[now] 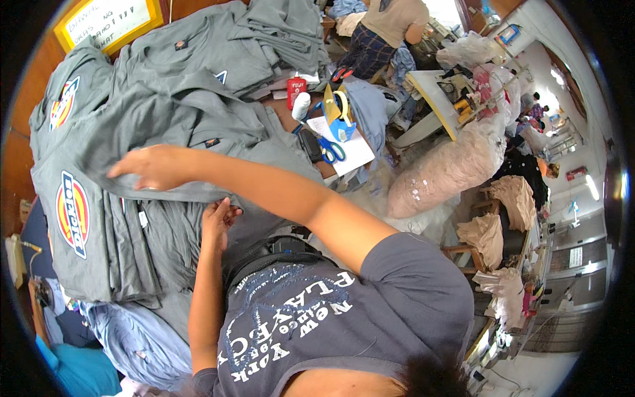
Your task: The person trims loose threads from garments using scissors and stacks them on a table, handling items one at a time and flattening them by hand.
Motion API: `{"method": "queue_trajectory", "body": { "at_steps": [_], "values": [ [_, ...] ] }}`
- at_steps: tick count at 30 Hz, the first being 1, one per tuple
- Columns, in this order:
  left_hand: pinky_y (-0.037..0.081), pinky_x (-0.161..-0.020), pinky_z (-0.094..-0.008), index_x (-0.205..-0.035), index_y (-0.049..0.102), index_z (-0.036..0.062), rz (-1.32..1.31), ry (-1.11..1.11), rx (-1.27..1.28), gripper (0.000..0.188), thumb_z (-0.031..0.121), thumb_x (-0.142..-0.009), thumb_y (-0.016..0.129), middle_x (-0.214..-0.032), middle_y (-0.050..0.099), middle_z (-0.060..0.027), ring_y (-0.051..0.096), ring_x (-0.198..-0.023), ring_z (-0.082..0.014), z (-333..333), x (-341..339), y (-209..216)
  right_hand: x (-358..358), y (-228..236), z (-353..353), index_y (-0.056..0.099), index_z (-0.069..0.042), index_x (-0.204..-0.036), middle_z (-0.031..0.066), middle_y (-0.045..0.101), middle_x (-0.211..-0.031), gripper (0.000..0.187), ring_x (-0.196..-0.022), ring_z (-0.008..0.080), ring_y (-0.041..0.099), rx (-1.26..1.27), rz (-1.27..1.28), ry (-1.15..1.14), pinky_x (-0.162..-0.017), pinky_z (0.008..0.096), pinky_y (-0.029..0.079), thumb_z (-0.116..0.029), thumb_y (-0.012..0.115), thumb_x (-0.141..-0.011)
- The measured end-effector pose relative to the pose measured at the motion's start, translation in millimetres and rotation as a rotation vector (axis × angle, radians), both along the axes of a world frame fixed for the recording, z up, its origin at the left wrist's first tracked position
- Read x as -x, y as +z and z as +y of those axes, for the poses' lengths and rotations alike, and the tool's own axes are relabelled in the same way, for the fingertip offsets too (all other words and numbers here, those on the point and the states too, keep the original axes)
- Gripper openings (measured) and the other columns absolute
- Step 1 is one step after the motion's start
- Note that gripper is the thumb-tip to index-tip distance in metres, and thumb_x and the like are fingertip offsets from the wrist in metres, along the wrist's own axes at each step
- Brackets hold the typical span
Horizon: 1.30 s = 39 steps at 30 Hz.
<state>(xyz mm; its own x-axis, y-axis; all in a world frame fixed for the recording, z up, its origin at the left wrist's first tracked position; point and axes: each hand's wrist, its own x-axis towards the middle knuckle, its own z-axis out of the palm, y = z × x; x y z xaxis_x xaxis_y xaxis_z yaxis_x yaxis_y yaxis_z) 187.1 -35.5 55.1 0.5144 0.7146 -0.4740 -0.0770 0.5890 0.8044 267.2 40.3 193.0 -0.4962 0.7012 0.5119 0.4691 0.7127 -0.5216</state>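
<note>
Grey shirts lie in layers across the table in front of me, some with a colourful printed logo. My right hand reaches across to the left over the top grey shirt, its fingers stretched out on the cloth and slightly blurred. Closer to my body, my left hand has its fingers curled together at the near edge of this shirt, apparently pinching the fabric. Below both hands sits a stack of folded grey shirts with a small white label showing.
Right of the shirts are blue-handled scissors, white paper, a white bottle and a red box. Farther right lies a large stuffed plastic sack. One person stands at the back; another's blue sleeve shows lower left.
</note>
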Motion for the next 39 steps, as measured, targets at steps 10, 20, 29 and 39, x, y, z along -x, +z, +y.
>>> {"method": "queue_trajectory", "body": {
  "at_steps": [10,20,29,39],
  "values": [
    [0.033,-0.052,-0.0186,-0.073,0.047,0.0048,0.435,0.047,-0.8,0.022,0.021,-0.079,0.06,-0.063,0.046,0.001,0.042,-0.058,-0.0057,-9.0,39.6,-45.1,-209.6,-183.9,-178.7,0.052,-0.007,-0.099,0.0171,0.049,-0.092,0.028,-0.081,0.0351,0.053,0.355,-0.427,-1.267,-0.069,0.0429,0.044,-0.006,0.055,-0.071],
    [0.043,-0.075,-0.0339,-0.097,0.044,0.0075,-0.185,0.167,0.092,0.021,0.022,-0.084,0.051,-0.093,0.055,-0.0051,0.054,-0.087,-0.0186,-12.1,13.6,-39.4,-237.8,-190.1,-199.2,0.045,-0.01,-0.112,0.0163,0.046,-0.105,0.046,-0.097,0.0361,0.046,0.271,-0.421,-1.467,-0.079,0.0413,0.041,-0.003,0.056,-0.067],
    [0.043,-0.074,-0.0251,-0.104,0.049,-0.0012,0.081,0.068,-0.24,0.03,0.013,-0.08,0.058,-0.092,0.058,-0.0058,0.053,-0.085,-0.0114,-15.0,9.1,-42.3,-278.1,-179.1,-204.5,0.049,-0.014,-0.113,0.0183,0.059,-0.093,0.048,-0.088,0.0337,0.056,0.571,-0.372,-1.393,-0.073,0.0402,0.044,-0.01,0.061,-0.067],
    [0.044,-0.079,-0.0282,-0.118,0.032,-0.0035,0.089,0.117,-0.501,0.055,-0.003,-0.071,0.061,-0.106,0.05,-0.0144,0.053,-0.094,-0.0182,-16.6,1.0,-27.8,-229.7,-158.0,-211.6,0.054,-0.013,-0.107,0.0128,0.062,-0.083,0.038,-0.079,0.0182,0.06,0.554,0.251,-1.386,-0.065,0.0297,0.047,-0.013,0.062,-0.07]
  ]
}}
